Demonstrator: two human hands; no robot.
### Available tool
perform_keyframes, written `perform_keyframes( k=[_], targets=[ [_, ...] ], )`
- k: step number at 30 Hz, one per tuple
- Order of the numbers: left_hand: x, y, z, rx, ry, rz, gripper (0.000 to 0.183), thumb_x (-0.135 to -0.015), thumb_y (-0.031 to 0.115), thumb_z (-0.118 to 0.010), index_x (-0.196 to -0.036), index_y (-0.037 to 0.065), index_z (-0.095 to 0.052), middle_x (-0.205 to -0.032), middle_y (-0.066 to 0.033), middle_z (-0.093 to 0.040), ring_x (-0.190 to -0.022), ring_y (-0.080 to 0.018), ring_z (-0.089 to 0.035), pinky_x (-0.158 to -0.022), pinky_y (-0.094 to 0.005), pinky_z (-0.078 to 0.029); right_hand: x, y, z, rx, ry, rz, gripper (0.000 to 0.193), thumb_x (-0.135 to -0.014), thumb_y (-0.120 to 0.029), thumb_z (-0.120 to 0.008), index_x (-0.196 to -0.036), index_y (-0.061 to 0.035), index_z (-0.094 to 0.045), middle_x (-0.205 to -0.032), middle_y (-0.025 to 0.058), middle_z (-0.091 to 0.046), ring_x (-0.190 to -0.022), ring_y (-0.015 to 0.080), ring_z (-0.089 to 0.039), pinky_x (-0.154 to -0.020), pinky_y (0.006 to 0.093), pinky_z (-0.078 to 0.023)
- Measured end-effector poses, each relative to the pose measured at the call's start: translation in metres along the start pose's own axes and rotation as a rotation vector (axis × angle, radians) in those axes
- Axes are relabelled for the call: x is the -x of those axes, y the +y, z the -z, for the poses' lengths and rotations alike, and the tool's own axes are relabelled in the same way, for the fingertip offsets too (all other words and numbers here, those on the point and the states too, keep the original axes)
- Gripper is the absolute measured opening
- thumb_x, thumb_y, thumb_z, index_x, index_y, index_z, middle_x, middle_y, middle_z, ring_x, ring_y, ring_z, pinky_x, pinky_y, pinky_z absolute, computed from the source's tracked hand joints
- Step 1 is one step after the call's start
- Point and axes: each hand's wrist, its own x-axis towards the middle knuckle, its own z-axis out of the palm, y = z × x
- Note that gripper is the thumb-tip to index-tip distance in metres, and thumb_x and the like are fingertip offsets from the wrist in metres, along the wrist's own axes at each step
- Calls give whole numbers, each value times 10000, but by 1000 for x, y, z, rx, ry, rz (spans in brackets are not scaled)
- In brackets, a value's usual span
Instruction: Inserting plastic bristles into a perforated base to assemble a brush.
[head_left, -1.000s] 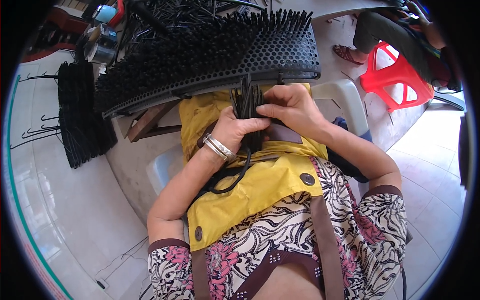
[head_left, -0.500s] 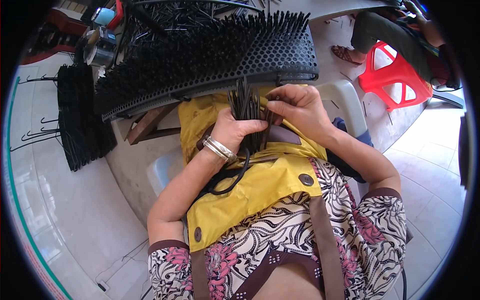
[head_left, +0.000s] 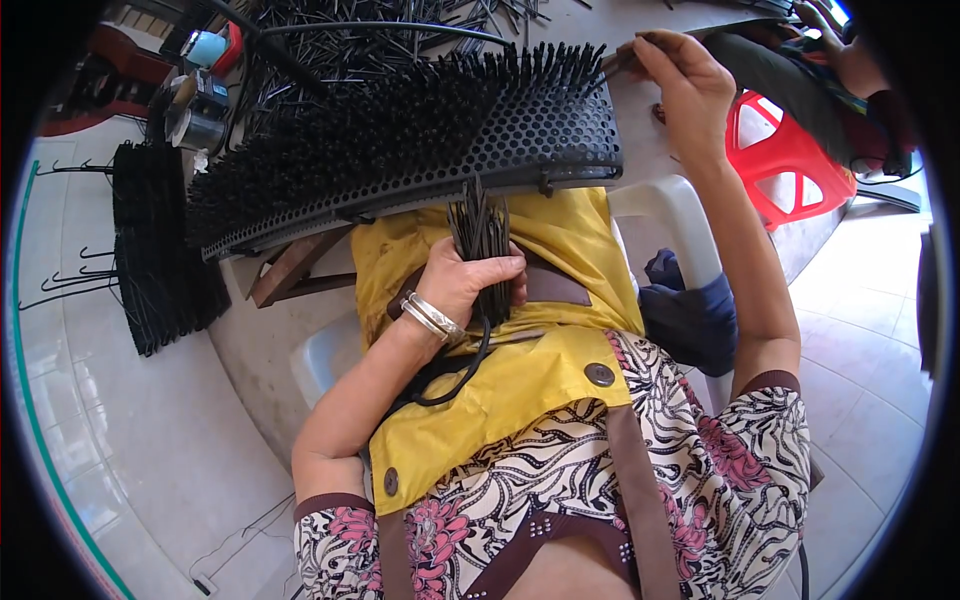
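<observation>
Garment: short-sleeved top (head_left: 700,470), white ground with black swirling print and pink flowers. Sleeve cuffs edged in a dark brown band; a matching brown strip runs down the front, and a brown panel at the neckline carries small pale studs. Over it, a yellow apron (head_left: 520,380), creased and marked with dark smudges, fitted with round brown buttons (head_left: 599,374) and a brown band across its upper part. Left wrist: two silver-coloured bangles (head_left: 432,316), worn side by side. Right wrist bare.
</observation>
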Motion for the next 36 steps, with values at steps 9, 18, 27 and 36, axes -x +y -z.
perform_keyframes(
  k=[9,18,27,36],
  targets=[
    [0,-1,1,-3,-14,-14,154,-734,46,-655,-838,-10,-557,-668,-106,-579,-585,-214,-594,-557,-343,-513,-16,32,-11,132,-185,134,138,-817,-29,-588,-940,28,-616,-821,31,-647,-726,83,-594,-678,199,-471],
    [-1,-1,2,-6,-16,-5,150,-733,33,-641,-845,-13,-552,-671,-109,-578,-594,-219,-591,-562,-341,-510,-27,12,-29,662,-324,407,140,-801,-128,-597,-886,-20,-619,-756,157,-604,-647,288,-586,-616,295,-464],
    [-1,-2,2,2,-30,-16,149,-731,18,-634,-850,-15,-551,-675,-113,-580,-599,-218,-592,-565,-339,-508,-24,7,-32,724,-258,422,138,-719,-137,-582,-716,0,-570,-703,206,-571,-685,380,-562,-615,440,-439],
    [2,1,0,22,-42,-3,152,-738,53,-647,-849,-26,-582,-673,-93,-601,-575,-180,-597,-536,-282,-477,0,8,-27,880,-218,436,238,-792,-189,-628,-920,11,-609,-742,165,-600,-634,284,-592,-596,313,-468]
  ],
)
